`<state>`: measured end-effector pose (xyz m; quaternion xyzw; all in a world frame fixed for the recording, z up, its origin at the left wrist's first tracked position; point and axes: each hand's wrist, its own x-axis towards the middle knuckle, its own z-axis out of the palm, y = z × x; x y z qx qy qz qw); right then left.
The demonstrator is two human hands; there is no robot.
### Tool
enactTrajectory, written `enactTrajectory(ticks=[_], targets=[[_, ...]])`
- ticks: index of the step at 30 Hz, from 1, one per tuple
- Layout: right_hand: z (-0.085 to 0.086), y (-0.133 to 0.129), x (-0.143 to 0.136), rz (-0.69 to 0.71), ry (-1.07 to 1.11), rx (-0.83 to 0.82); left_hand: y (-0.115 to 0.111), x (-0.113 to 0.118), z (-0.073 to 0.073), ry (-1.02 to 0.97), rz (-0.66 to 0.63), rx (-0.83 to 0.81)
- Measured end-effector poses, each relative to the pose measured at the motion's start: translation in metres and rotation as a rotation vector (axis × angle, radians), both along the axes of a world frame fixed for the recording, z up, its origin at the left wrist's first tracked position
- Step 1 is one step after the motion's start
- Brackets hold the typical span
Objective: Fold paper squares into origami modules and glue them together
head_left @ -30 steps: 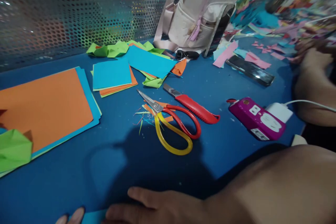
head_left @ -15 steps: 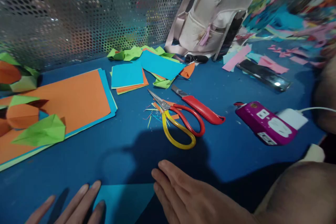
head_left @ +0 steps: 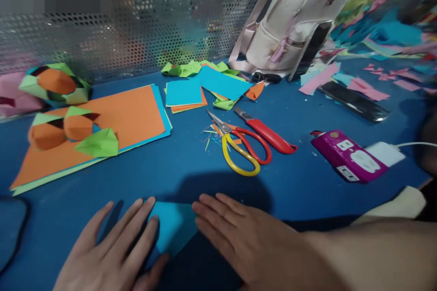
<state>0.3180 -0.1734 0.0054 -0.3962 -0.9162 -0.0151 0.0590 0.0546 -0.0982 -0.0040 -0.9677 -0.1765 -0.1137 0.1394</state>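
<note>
A blue folded paper [head_left: 175, 225] lies on the blue table near its front edge. My left hand [head_left: 118, 245] rests on the paper's left side, palm down with the fingers spread. Flat at the paper's right corner is my right hand [head_left: 235, 234], its fingers stretched out. Scissors [head_left: 241, 148] with one red and one yellow handle lie beyond my right hand over thin paper scraps. Beside them is a red cutter [head_left: 269, 135]. Small square sheets [head_left: 184, 93] sit behind the scissors.
Large orange sheets [head_left: 133, 113] at the left bear folded pieces. A purple power strip [head_left: 350, 155] with a white plug and a dark phone [head_left: 353, 101] lie right. A pale backpack [head_left: 283, 22] stands behind, by a perforated metal panel [head_left: 164, 22].
The view has shifted, so more of the left side and of my left hand shows. My hands and the blue paper appear higher in the picture; both hands remain flat.
</note>
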Motion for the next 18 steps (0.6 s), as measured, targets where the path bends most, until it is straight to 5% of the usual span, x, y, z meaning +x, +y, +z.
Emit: enactTrajectory(ticks=[8, 13, 18], targets=[[0.01, -0.02, 0.018, -0.088, -0.014, 0.131, 0.004, 0.004, 0.014, -0.033, -0.018, 0.018], [0.026, -0.012, -0.002, -0.077, 0.071, 0.175, -0.009, 0.005, 0.012, -0.063, 0.068, -0.063], [0.005, 0.001, -0.024, 0.062, 0.133, 0.158, -0.019, 0.012, 0.011, -0.066, 0.154, -0.184]])
